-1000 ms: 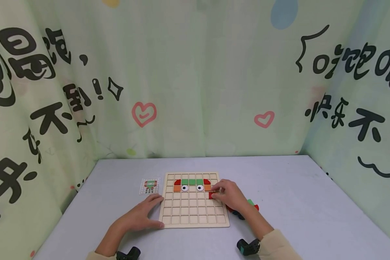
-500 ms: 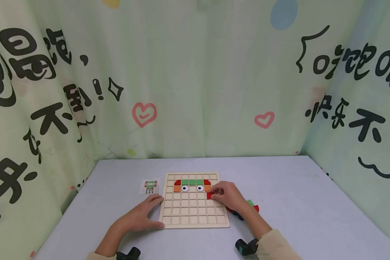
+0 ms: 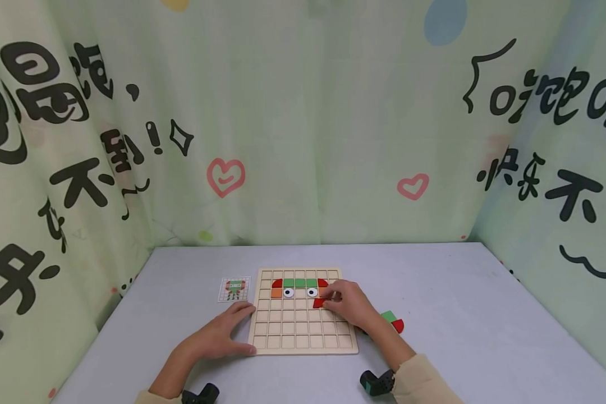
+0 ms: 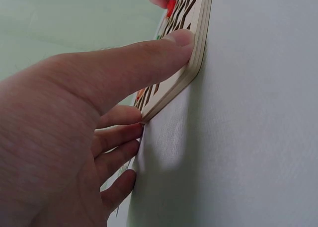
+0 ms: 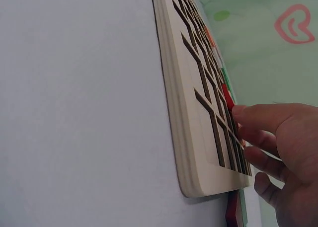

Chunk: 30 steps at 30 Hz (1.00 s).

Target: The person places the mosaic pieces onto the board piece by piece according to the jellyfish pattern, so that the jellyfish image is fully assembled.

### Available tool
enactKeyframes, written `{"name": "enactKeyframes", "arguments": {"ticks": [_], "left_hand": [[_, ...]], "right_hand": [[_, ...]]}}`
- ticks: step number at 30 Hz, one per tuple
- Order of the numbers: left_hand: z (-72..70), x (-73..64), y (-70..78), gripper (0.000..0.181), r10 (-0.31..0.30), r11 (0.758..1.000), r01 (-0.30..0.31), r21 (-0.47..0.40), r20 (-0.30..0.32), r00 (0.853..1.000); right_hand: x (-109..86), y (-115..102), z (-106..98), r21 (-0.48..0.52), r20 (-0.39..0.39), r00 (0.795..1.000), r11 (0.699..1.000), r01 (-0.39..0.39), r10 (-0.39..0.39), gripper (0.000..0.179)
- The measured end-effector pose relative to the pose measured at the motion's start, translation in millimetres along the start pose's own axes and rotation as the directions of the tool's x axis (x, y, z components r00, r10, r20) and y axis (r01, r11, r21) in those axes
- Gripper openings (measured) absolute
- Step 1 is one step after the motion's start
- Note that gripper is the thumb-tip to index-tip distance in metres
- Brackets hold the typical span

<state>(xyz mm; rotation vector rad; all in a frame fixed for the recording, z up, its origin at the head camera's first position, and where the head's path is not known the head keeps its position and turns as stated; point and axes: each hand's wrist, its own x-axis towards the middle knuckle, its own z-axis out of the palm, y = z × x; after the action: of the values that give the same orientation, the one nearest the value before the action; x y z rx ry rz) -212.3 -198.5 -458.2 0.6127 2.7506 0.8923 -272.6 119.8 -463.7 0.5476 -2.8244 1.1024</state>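
A wooden grid board (image 3: pixel 303 326) lies on the table. Red, green and orange tiles and two round eye tiles (image 3: pixel 288 293) fill parts of its upper rows. My right hand (image 3: pixel 352 306) is over the board's right side, thumb and fingertips pinching a red tile (image 3: pixel 317 303) just below the right eye tile. In the right wrist view that red tile (image 5: pixel 228 96) shows at the thumb tip. My left hand (image 3: pixel 216 336) rests at the board's left edge, thumb on the near corner and extended fingers along the side.
A small card (image 3: pixel 234 289) printed with a robot figure on a grid lies left of the board. Loose green and red tiles (image 3: pixel 397 325) lie to the right, partly hidden by my right forearm. A patterned curtain (image 3: pixel 313 140) hangs behind the table (image 3: pixel 459 314).
My right hand has shifted left with the red tile, which moves from below the orange tile to below the right eye tile. The left hand stays at the board's edge.
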Motion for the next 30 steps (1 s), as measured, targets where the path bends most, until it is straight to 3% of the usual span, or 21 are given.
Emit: {"name": "enactKeyframes", "arguments": {"ticks": [13, 21, 30], "left_hand": [[0.0, -0.8, 0.0, 0.088, -0.004, 1.000, 0.004, -0.005, -0.008, 1.000], [0.7, 0.1, 0.9, 0.088, -0.014, 1.000, 0.014, -0.005, -0.010, 1.000], [0.3, 0.4, 2.8, 0.088, -0.023, 1.000, 0.023, -0.008, -0.003, 1.000]], "right_hand": [[8.0, -7.7, 11.5, -0.026, 0.020, 0.997, 0.997, 0.078, -0.078, 0.016], [8.5, -10.2, 12.4, -0.075, 0.020, 0.999, 0.997, 0.032, -0.031, 0.007], [1.8, -3.4, 1.3, -0.028, 0.011, 0.999, 0.999, 0.047, -0.047, 0.010]]}}
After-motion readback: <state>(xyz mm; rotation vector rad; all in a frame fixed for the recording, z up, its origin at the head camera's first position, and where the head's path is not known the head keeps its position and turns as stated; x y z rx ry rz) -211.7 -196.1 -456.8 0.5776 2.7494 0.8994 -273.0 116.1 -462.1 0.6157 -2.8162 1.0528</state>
